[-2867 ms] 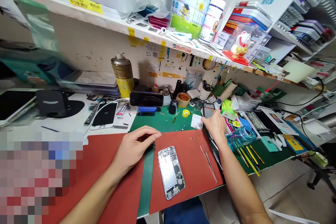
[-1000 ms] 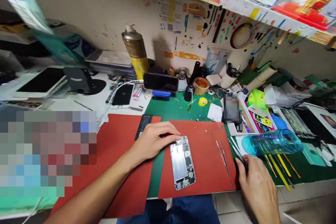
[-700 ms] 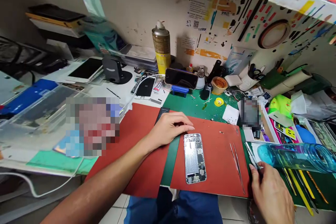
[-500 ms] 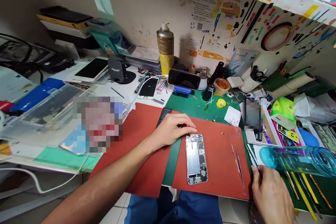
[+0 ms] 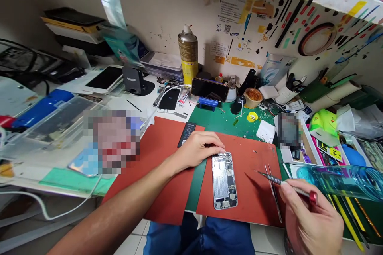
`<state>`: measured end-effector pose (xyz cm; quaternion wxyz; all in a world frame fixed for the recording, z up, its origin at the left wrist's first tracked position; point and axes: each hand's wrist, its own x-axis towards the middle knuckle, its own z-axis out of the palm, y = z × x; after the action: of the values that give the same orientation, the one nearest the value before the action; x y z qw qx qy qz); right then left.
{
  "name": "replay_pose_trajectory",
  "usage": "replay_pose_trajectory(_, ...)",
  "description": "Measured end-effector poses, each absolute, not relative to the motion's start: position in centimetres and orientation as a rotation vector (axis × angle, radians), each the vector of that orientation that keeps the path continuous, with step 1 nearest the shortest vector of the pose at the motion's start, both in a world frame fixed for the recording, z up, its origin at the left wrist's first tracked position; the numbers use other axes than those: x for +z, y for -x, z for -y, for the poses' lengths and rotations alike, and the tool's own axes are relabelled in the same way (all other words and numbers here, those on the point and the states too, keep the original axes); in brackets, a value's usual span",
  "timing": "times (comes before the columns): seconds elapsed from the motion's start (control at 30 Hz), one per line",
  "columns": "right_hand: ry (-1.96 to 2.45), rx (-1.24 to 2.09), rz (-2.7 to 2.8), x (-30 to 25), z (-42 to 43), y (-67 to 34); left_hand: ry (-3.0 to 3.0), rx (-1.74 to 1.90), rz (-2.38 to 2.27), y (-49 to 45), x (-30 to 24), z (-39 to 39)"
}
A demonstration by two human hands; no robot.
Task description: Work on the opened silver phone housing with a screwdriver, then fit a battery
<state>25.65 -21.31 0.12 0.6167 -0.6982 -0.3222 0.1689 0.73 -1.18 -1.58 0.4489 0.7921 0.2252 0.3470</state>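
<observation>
An opened phone housing (image 5: 220, 181), its silver inside and circuit board showing, lies on the red-brown mat (image 5: 249, 207). My left hand (image 5: 200, 147) rests palm down at its top edge, fingers loosely bent and a gap between thumb and forefinger. The fingertips seem to touch that edge. My right hand (image 5: 314, 215) is closed around a slim precision screwdriver (image 5: 271, 178) with a red end cap. Its tip points left, above the mat and apart from the phone. Metal tweezers (image 5: 273, 195) lie just left of this hand. A black phone battery (image 5: 187, 134) lies beyond my left wrist.
A clear blue bottle (image 5: 338, 183) lies at the right, over several yellow-handled tools (image 5: 344, 223). Behind it stands a white parts tray (image 5: 311, 147). At the back are a spray can (image 5: 188, 53) and a phone on a blue stand (image 5: 208, 102). A white cable (image 5: 44, 215) hangs at left.
My right hand has lifted the screwdriver from the mat's right side and swung its tip leftward. My left hand has barely shifted.
</observation>
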Motion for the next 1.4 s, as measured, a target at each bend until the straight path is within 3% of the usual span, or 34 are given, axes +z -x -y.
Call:
replay_pose_trajectory(0.3,1.149,0.883,0.537,1.4,12.8,-22.0,-1.974,0.951,-0.649,-0.5,-1.4,0.9)
replay_pose_trajectory(0.93,1.191,0.157,0.904,-1.7,15.1,-19.7,-2.03,0.791,-0.499,-0.9,-2.1,2.5)
replay_pose_trajectory(1.4,1.251,0.234,1.086,-1.9,14.9,-19.3,-2.043,0.778,-0.528,-1.3,-2.3,2.6)
